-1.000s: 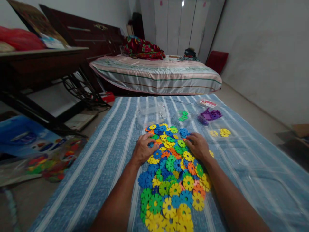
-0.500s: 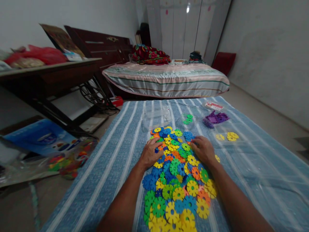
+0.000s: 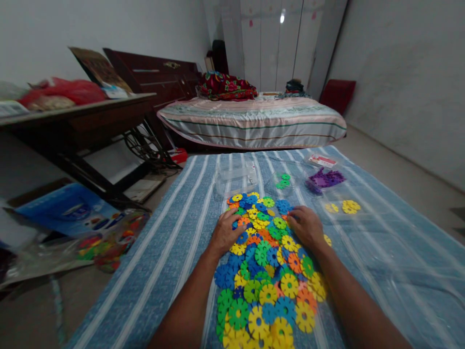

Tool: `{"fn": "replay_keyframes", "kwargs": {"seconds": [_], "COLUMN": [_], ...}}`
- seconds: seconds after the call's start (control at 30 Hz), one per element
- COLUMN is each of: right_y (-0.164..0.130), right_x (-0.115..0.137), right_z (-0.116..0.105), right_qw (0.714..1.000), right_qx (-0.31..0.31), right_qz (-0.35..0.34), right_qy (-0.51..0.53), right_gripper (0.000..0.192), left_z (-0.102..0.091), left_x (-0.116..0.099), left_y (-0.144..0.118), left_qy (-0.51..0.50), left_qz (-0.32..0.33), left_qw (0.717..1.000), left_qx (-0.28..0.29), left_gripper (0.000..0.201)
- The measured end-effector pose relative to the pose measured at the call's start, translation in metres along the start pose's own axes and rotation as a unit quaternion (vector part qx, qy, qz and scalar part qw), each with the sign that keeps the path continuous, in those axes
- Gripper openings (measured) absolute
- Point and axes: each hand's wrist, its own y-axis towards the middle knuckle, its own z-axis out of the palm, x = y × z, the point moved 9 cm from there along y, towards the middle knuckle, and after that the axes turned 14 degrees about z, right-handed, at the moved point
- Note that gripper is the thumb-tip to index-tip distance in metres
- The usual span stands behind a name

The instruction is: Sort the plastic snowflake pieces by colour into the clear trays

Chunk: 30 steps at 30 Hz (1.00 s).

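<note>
A long heap of notched plastic discs [image 3: 263,253] in yellow, green, blue and orange lies on the blue striped cloth. My left hand [image 3: 225,231] rests along the heap's left edge, thumb and fingers apart over orange and blue discs, gripping none. Against the right edge sits my right hand [image 3: 306,226], its fingers slightly bent beside blue and orange discs. Its thumb is apart from the fingers, and no held disc shows. Just past the heap stands a clear plastic box [image 3: 237,178]. Some green discs [image 3: 283,181] lie in another clear container to its right.
Purple discs [image 3: 325,179] fill a tray at the back right, near a clear lid with a red label [image 3: 322,161]. Yellow discs [image 3: 349,207] lie in a clear container nearer my right hand. Beyond stands a bed [image 3: 254,121]; at left, a sewing-machine table [image 3: 119,103].
Both hands stay almost where they were on the heap's edges. The view has shifted slightly, so the furniture at left appears a little lower and further right.
</note>
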Motion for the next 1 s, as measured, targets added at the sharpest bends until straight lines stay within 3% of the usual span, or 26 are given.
{"fn": "replay_keyframes", "kwargs": {"seconds": [0.43, 0.6, 0.8, 0.93, 1.0], "right_y": [0.0, 0.0, 0.0, 0.001, 0.001], "right_x": [-0.003, -0.003, -0.002, -0.002, -0.002], "right_z": [0.004, 0.004, 0.005, 0.006, 0.006], "right_qw": [1.0, 1.0, 1.0, 1.0, 1.0], "right_qx": [0.014, 0.017, 0.018, 0.02, 0.018], "right_qz": [-0.001, 0.009, 0.018, 0.017, 0.014], "right_qy": [-0.001, -0.009, -0.011, -0.003, -0.002], "right_gripper": [0.023, 0.025, 0.024, 0.023, 0.023], "left_z": [-0.011, -0.021, -0.04, -0.052, -0.056], "left_x": [-0.001, 0.011, 0.021, 0.014, 0.013], "left_y": [-0.002, -0.009, -0.005, 0.035, 0.056], "left_qy": [-0.119, -0.183, -0.144, -0.243, -0.342], "left_qz": [-0.078, -0.15, -0.239, -0.282, -0.297], "left_qw": [0.989, 0.967, 0.943, 0.899, 0.845], "left_qx": [-0.03, -0.092, -0.18, -0.229, -0.284], "left_gripper": [0.012, 0.021, 0.023, 0.021, 0.018]}}
